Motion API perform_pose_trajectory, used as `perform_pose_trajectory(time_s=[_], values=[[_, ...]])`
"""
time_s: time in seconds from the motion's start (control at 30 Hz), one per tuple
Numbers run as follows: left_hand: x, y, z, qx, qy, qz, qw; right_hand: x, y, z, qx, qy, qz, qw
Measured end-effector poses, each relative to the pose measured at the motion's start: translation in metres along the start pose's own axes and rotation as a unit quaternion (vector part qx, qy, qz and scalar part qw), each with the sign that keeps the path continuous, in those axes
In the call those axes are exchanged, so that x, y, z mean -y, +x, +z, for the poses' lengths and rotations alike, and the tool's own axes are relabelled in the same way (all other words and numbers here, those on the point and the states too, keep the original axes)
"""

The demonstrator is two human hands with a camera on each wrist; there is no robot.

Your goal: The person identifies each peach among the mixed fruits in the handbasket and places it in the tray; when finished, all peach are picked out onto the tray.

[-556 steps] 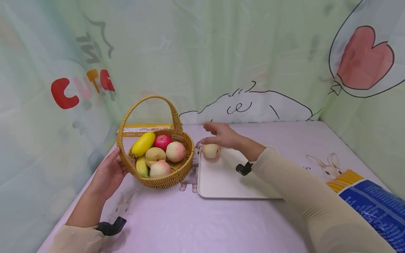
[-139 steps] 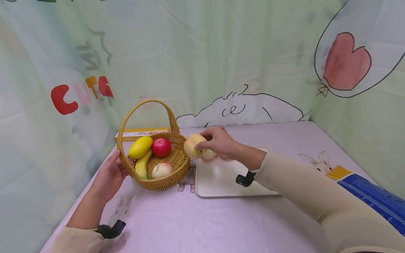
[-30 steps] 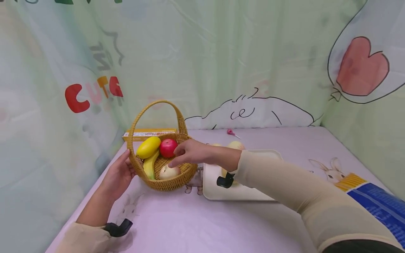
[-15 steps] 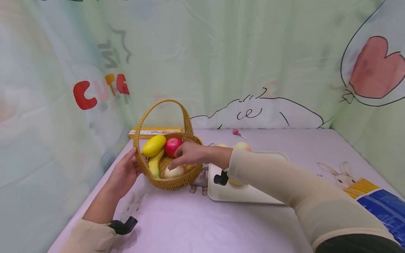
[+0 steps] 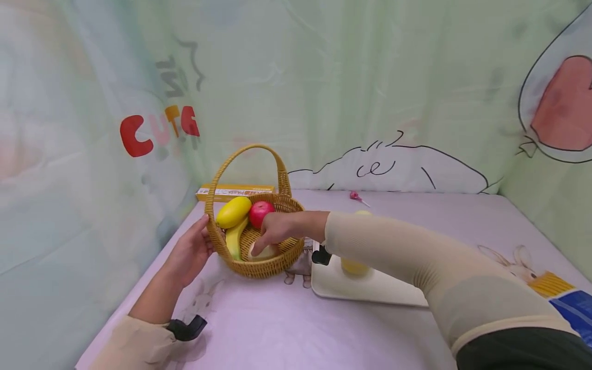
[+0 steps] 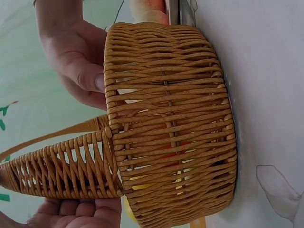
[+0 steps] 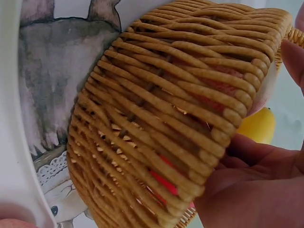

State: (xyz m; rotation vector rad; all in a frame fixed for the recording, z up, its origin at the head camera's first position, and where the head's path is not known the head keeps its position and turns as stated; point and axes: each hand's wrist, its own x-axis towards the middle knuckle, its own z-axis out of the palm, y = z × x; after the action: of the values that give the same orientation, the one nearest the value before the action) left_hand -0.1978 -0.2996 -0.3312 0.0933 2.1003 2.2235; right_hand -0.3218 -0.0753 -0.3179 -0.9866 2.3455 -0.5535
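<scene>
The wicker basket (image 5: 259,270) stands left of the tray, its handle upright. My left hand (image 5: 189,254) holds its left side at the handle's foot, fingers bent against the weave. My right hand (image 5: 277,228) reaches over the right rim and grips a pinkish-white peach (image 5: 268,253) at the basket's front. The right wrist view has this peach (image 7: 266,92) between thumb and fingers; most fingertips are hidden. Also in the basket lie a yellow mango-like fruit (image 5: 234,211), a banana (image 5: 235,241) and a red apple (image 5: 260,213).
A white tray (image 5: 384,290) lies to the right, a yellowish peach (image 5: 355,267) on it and more fruit partly behind my right arm. A pasta box (image 5: 222,193) lies behind the basket, a pink lollipop (image 5: 355,195) farther back. A blue bag (image 5: 575,311) is at far right.
Since the oldest frame, two peaches have left the basket and fruit has gathered on and behind the tray. Over the last second my right hand has sunk onto the remaining peach; my left stays.
</scene>
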Motion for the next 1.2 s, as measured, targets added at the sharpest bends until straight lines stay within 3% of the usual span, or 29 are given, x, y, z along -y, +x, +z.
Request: perform_pose_trajectory(time_s=[0.27, 0.5, 1.2], values=[[0.001, 0.002, -0.001, 0.001, 0.01, 0.002, 1.0, 0.003, 0.005, 0.003, 0.026, -0.006, 0.018, 0.9995], [0.0, 0.005, 0.003, -0.005, 0.02, -0.006, 0.9998, 0.003, -0.001, 0.003, -0.005, -0.03, 0.011, 0.9995], [-0.001, 0.001, 0.003, -0.013, 0.017, -0.008, 0.9997, 0.007, -0.027, -0.024, -0.043, 0.012, -0.023, 0.9988]])
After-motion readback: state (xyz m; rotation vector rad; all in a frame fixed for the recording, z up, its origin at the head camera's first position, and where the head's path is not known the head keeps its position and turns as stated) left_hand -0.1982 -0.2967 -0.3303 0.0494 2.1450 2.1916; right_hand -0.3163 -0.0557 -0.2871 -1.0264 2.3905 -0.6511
